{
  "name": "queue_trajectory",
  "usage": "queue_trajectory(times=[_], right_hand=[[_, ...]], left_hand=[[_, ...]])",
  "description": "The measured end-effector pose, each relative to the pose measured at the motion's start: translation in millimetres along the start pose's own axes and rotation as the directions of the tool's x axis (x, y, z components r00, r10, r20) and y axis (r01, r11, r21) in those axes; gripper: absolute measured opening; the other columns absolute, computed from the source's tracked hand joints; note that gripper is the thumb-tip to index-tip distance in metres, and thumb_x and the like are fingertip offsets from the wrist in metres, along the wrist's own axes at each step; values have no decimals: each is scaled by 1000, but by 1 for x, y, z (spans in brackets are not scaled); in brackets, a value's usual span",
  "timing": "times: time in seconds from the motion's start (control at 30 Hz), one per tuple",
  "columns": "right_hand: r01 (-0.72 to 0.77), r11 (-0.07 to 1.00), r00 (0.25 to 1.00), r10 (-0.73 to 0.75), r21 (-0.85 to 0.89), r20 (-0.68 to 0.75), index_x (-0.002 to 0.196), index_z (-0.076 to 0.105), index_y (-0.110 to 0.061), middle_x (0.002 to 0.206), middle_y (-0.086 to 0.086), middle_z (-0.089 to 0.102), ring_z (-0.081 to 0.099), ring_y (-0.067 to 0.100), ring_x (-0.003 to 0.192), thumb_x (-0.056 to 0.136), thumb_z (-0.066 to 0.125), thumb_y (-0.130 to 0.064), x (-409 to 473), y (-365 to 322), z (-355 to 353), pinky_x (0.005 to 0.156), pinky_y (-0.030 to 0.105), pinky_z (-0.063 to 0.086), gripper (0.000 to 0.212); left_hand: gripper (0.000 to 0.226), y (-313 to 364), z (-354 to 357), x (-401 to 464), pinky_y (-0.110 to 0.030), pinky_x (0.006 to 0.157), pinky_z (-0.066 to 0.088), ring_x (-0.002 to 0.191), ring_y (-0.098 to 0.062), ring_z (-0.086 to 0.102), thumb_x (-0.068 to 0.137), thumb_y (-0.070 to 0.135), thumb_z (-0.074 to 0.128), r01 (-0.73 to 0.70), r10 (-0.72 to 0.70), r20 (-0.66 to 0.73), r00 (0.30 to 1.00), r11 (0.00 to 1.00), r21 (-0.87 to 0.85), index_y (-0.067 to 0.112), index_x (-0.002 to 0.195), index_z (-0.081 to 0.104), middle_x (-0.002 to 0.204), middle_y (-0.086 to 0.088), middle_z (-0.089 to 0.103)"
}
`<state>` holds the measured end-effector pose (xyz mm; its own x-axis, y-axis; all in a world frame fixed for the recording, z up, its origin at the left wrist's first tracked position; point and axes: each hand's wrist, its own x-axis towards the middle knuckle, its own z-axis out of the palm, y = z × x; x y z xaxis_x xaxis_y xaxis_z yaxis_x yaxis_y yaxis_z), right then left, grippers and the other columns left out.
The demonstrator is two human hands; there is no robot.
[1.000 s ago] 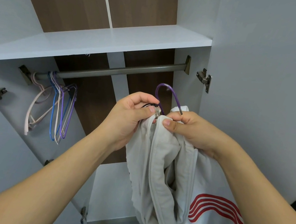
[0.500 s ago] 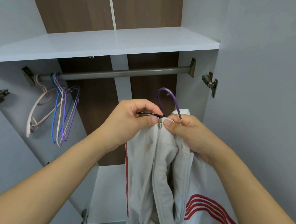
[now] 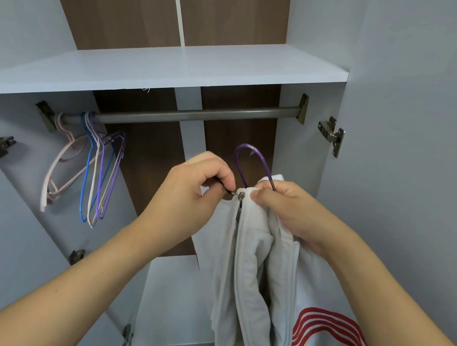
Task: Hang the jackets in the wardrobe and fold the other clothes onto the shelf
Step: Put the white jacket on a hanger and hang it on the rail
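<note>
A light grey zip jacket (image 3: 252, 281) with red wavy stripes hangs from a purple hanger (image 3: 249, 158), whose hook rises between my hands below the metal rail (image 3: 200, 114). My left hand (image 3: 188, 193) pinches the dark zipper pull (image 3: 236, 193) at the collar. My right hand (image 3: 290, 209) grips the jacket's collar and the hanger's neck. The zip is closed up to the collar. The rest of the hanger is hidden inside the jacket.
Several empty hangers (image 3: 92, 175), pink, blue, purple and white, hang at the rail's left end. A white shelf (image 3: 177, 72) runs above the rail. Open grey doors with hinges (image 3: 332, 134) flank both sides. The wardrobe's white floor (image 3: 171, 298) lies below.
The view has tilted slightly, so the wardrobe sits lower in frame. My left hand has drawn the zipper pull up to the collar top. My right hand keeps its hold.
</note>
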<state>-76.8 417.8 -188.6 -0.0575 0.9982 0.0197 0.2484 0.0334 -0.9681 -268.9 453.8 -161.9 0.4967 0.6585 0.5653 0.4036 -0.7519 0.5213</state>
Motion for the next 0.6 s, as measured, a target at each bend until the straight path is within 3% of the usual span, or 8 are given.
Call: queue_trajectory(times=[0.07, 0.2, 0.3, 0.33, 0.5, 0.6], right_hand=[[2, 999, 1000, -1, -35, 20, 71, 62, -26, 76, -9, 55, 53, 6, 76, 94, 56, -36, 0, 0, 2, 77, 29, 43, 25], [-2, 995, 999, 6, -98, 40, 89, 67, -12, 90, 11, 62, 59, 17, 88, 96, 55, -38, 2, 4, 6, 88, 33, 48, 30], [8, 998, 999, -11, -61, -47, 75, 65, -18, 67, -9, 59, 55, -1, 61, 97, 55, -29, 1, 6, 7, 59, 12, 44, 27], [9, 999, 997, -12, -33, -81, 72, 62, -19, 63, -10, 54, 49, -1, 54, 96, 55, -27, 1, 8, 7, 53, 11, 40, 27], [23, 994, 973, 2, 109, -230, 72, 62, -18, 69, 6, 45, 39, 17, 61, 95, 56, -23, 8, 11, 12, 51, 23, 35, 25], [21, 997, 970, -2, 73, -244, 74, 61, -18, 66, 4, 44, 38, 12, 57, 97, 55, -27, 10, 9, 11, 49, 20, 34, 25]], left_hand=[[35, 0, 1, -3, -13, 74, 51, 86, -7, 61, 86, -9, 64, -61, 63, -34, 997, 997, 53, 26, 81, 64, 87, 20, 59], [27, -2, 3, -9, -17, 75, 56, 85, -5, 63, 85, -5, 69, -68, 75, -92, 993, 995, 75, 22, 85, 71, 86, 24, 58], [23, -6, 6, -16, -8, 75, 50, 88, -2, 62, 84, -3, 72, -70, 80, -95, 992, 992, 104, 20, 87, 75, 84, 26, 57], [21, -7, 8, -19, -6, 75, 48, 87, -1, 62, 84, -1, 73, -66, 75, -77, 994, 992, 110, 20, 87, 76, 83, 27, 57], [16, -11, 24, -23, -10, 78, 50, 88, 1, 63, 85, 8, 77, 23, -22, -23, 999, 998, 58, 22, 92, 79, 83, 30, 59], [16, -9, 26, -16, -8, 80, 49, 91, 2, 62, 86, 9, 75, 31, -31, -10, 999, 999, 43, 21, 95, 80, 83, 29, 59]])
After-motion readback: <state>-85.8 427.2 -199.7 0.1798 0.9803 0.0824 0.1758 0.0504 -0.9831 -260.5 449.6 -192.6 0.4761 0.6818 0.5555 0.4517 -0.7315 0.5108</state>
